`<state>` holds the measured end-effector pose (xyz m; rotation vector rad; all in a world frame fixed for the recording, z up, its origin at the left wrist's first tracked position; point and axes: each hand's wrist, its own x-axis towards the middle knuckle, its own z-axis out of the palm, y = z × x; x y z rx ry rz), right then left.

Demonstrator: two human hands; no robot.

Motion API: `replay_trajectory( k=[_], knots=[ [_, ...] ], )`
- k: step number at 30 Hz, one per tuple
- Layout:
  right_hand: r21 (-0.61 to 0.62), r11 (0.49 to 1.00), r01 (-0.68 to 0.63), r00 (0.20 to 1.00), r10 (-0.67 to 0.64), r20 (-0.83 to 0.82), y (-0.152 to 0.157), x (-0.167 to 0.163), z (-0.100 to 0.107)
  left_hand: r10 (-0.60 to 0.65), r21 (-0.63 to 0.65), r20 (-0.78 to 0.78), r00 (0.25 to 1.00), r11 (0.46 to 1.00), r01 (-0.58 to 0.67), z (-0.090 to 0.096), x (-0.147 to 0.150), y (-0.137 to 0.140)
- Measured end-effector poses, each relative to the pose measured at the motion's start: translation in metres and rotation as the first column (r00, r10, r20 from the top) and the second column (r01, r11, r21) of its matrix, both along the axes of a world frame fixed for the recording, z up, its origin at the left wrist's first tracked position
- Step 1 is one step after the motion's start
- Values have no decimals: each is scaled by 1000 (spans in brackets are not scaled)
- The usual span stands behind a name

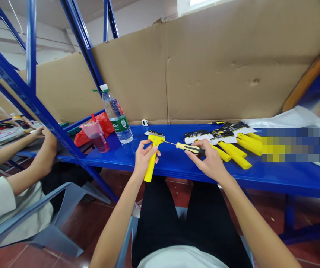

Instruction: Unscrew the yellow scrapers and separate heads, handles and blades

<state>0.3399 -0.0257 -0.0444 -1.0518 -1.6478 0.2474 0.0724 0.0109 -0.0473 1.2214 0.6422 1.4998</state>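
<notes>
In the head view, the yellow scraper [150,165] is gripped by the left hand [142,156] near frame centre, blade end up, long axis leaning slightly right; the screwdriver [187,147], clasped by the right hand [210,160], is pointed left

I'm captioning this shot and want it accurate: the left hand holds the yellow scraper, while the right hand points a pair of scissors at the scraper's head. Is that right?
Not quite: the head view shows the right hand with a screwdriver, not scissors. The left hand does hold the yellow scraper.
</notes>
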Motion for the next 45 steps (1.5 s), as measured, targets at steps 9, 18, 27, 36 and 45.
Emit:
replay_trajectory(
  k=[9,18,27,36,45],
  knots=[
    [-87,996,-10,996,2,-94,5,3,-1,-11,-2,-15,1000,1000,11,0,0,0],
    [-79,990,118,993,-120,-15,7,8,2,-14,-6,-22,1000,1000,13,0,-1,0],
    [-65,997,-31,991,22,-131,5,1,-3,5,-6,-31,1000,1000,-5,2,0,-1],
    [-135,987,84,995,-92,-50,9,7,-1,-9,-8,-23,1000,1000,8,1,-3,0],
    [-130,989,72,997,-71,18,4,4,3,26,-11,-18,999,1000,-26,3,-3,0]
  ],
)
